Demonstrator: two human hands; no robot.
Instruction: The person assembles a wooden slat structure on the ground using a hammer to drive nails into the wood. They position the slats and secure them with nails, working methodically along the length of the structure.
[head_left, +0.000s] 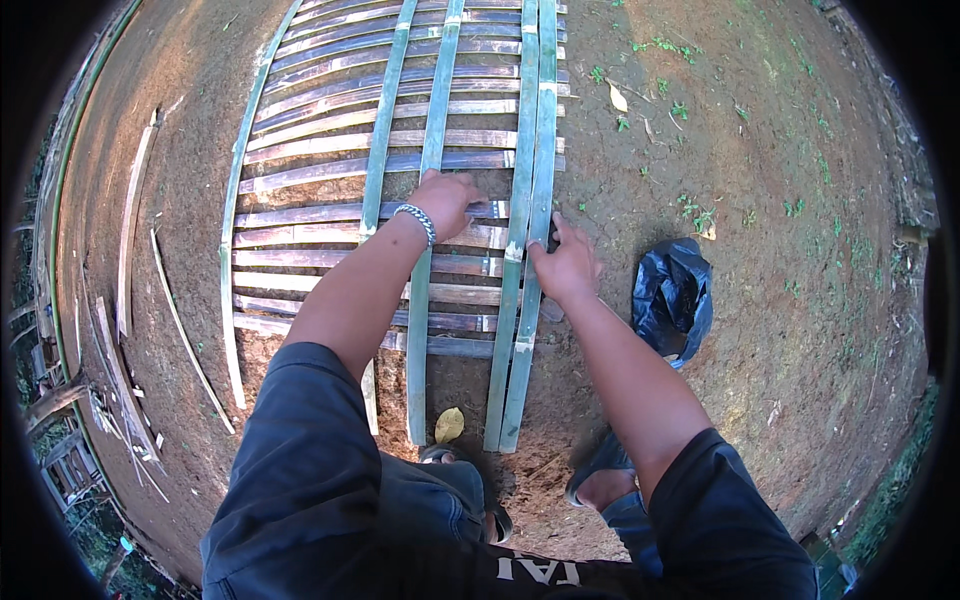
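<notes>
On the ground before me lies a bamboo lattice, with long green strips [417,355] crossing many brownish slats [290,235]. My left hand [450,205], with a chain bracelet at the wrist, is closed over a slat [490,210] near its right end; its fingertips are partly hidden. At the lattice's right side my right hand [570,262] has its thumb on the outermost green strip [530,320] and its index finger stretched along that strip's edge. Its other fingers are curled.
A black plastic bag [672,300] lies on the bare soil at the right. Loose bamboo strips [135,220] and thin offcuts [130,400] are scattered at the left. A yellow leaf [449,425] rests near my feet, between the strip ends.
</notes>
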